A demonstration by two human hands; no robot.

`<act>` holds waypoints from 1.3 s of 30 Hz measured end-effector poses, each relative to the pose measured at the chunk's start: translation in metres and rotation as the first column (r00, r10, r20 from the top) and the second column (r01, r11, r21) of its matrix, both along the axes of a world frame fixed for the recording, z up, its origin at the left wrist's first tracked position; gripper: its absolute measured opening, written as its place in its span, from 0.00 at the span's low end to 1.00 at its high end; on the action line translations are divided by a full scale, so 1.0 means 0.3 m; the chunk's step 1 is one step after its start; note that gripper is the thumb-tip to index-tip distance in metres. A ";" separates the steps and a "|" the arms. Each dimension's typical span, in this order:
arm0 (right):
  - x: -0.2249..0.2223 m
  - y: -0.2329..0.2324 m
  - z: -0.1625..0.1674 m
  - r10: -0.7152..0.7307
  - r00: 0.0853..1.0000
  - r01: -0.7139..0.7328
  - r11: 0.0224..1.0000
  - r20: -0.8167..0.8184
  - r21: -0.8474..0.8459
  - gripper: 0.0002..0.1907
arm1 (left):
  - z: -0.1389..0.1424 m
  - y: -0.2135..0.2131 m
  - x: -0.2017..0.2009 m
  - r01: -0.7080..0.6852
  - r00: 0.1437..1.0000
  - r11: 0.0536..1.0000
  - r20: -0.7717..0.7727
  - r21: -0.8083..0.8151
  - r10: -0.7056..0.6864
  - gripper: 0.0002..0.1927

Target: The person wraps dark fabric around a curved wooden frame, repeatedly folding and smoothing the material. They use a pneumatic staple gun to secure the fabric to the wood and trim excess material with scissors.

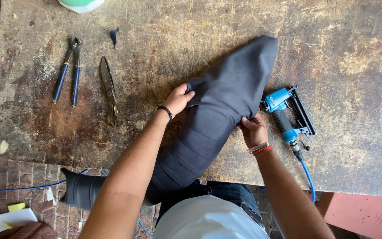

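Worn wooden workbench (pixel 345 53) fills view. Long padded piece in dark grey fabric (pixel 217 115) lies diagonally across bench, lower end hanging off near edge. We judge step as pulling cover taut over form. Left hand (pixel 178 99) pinches fabric fold at upper left side; right hand (pixel 253 129) clamps fabric edge on right. Blue pneumatic stapler (pixel 286 117) just beside right hand. Next move, we judge, calls for keeping tension while fastening. Pincers (pixel 68 71), shears (pixel 110 90) lie well apart at left.
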State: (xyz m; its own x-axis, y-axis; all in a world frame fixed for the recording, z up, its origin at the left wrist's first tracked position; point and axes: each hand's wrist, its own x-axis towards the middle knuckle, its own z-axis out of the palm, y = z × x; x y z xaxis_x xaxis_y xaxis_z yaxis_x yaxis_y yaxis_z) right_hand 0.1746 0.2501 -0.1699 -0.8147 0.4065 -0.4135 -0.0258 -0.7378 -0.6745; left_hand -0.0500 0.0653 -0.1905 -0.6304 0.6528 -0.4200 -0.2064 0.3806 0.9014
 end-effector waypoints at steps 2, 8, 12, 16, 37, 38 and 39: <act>-0.013 0.003 0.002 -0.005 0.990 0.003 1.000 0.138 0.015 0.09 | 0.007 0.014 0.006 0.052 0.993 0.985 -0.098 -0.167 -0.069 0.15; 0.000 0.024 -0.011 0.126 0.958 -0.193 0.947 0.258 0.256 0.09 | 0.056 -0.016 0.116 -0.221 0.730 0.935 -0.683 -0.276 -0.029 0.18; -0.002 0.005 -0.007 0.211 0.866 -0.405 0.826 0.453 0.391 0.18 | 0.033 -0.089 0.249 0.146 0.493 0.966 -0.831 -0.213 -0.258 0.18; -0.043 -0.016 0.016 0.169 0.662 -0.625 0.663 0.730 0.413 0.24 | -0.026 -0.080 0.249 0.103 0.564 0.974 -0.795 -0.199 -0.222 0.18; -0.098 -0.011 0.049 0.206 0.593 -0.613 0.743 0.778 0.270 0.22 | -0.040 -0.014 0.158 0.139 0.569 0.950 -0.763 -0.278 -0.306 0.03; -0.080 -0.006 0.054 0.174 0.591 -0.614 0.731 0.788 0.299 0.21 | -0.042 -0.033 0.173 0.135 0.483 0.961 -0.831 -0.239 -0.275 0.04; -0.070 0.000 0.055 0.140 0.590 -0.613 0.719 0.795 0.329 0.21 | -0.044 -0.050 0.178 0.138 0.389 0.970 -0.890 -0.199 -0.238 0.05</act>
State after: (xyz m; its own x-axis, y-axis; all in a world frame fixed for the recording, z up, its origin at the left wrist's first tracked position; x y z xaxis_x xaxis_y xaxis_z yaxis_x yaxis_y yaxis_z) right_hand 0.1536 0.2502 -0.1533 -0.5128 0.4602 -0.7247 0.7911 -0.0744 -0.6071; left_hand 0.0034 0.0504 -0.2038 -0.5375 0.8027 0.2585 0.7933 0.3774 0.4778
